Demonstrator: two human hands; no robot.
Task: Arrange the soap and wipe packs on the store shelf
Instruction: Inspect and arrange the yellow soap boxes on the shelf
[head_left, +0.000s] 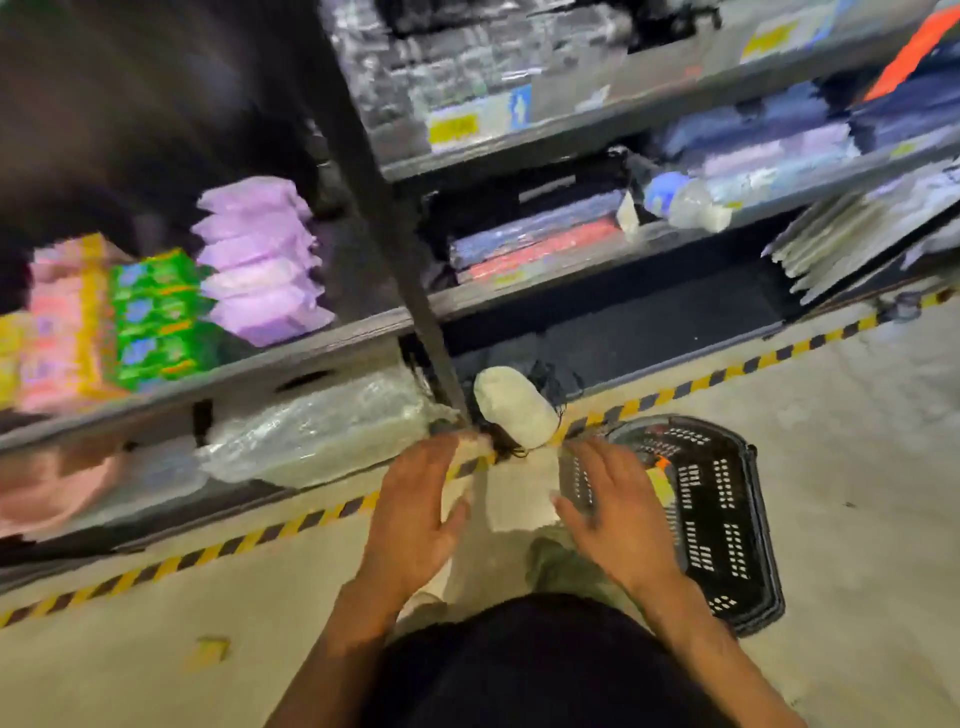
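A stack of purple wipe packs (260, 260) lies on the left shelf (311, 332), beside green soap packs (156, 319) and pink and yellow packs (60, 322). My left hand (410, 514) hovers low over the floor with its fingers spread and nothing in it. My right hand (618, 512) is also spread and empty, at the near edge of a black shopping basket (722, 519) on the floor. Something yellow and orange shows inside the basket beside my right hand. The picture is blurred.
A dark upright post (384, 208) divides the shelving. Clear-wrapped bundles (311, 426) fill the bottom left shelf. Folded goods and a plastic bottle (685, 200) sit on the right shelves. Yellow-black tape (234, 543) runs along the floor. My white shoe (514, 405) is by the post.
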